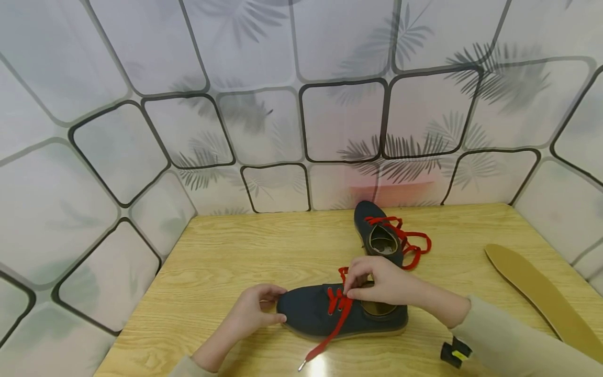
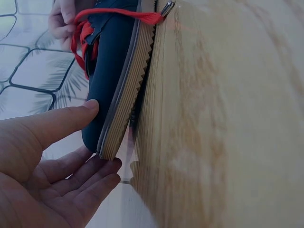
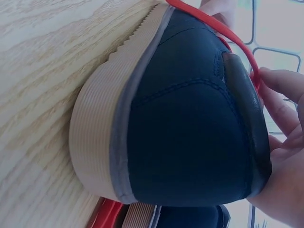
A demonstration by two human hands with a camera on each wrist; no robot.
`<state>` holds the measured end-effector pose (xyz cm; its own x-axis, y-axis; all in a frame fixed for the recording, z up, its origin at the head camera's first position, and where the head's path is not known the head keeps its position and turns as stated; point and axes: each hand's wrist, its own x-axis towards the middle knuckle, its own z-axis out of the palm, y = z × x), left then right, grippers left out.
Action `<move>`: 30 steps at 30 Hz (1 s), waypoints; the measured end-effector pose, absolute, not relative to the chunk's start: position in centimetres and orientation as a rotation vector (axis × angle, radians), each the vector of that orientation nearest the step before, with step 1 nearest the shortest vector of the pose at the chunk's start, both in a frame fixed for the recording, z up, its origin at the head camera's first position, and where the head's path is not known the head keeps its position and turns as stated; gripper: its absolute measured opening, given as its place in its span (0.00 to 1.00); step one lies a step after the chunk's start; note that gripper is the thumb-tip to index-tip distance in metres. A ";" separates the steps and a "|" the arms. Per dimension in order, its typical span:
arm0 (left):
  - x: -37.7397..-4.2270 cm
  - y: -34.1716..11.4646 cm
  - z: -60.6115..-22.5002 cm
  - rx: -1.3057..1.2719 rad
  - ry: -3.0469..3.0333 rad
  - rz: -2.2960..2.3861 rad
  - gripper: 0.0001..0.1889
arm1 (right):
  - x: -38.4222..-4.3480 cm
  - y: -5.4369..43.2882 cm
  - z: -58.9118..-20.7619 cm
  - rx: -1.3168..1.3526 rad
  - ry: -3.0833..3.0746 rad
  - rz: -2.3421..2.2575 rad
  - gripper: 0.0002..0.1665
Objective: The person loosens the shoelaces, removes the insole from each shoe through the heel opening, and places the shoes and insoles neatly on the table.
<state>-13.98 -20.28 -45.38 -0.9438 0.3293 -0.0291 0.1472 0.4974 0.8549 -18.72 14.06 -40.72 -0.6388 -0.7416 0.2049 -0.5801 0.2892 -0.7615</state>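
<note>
Lace (image 1: 340, 324) pinched above a navy shoe (image 1: 301, 309)

The right hand (image 1: 381, 283) pinches the red lace between thumb and fingers; the left hand (image 1: 254, 311) holds the shoe's toe, thumb on the upper. The lace's metal-tipped end reaches across the shoe's near side. The shoe sits sole down on the tabletop (image 1: 226, 246). Behind it stands a second shoe (image 1: 364, 213), its red laces (image 1: 401, 233) loose. Off to the right lies a tan insole (image 1: 546, 298).
</note>
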 end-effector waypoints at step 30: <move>-13.9 -20.2 -45.1 0.404 2.533 1.426 0.26 | -18.6 14.6 -40.6 -1.310 2.584 -1.082 0.10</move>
<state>-13.87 -20.21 -45.10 -0.9412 0.3348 -0.0452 0.1350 0.4954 0.8581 -18.65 14.57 -40.59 -0.6400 -0.7247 0.2553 -0.6904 0.3965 -0.6051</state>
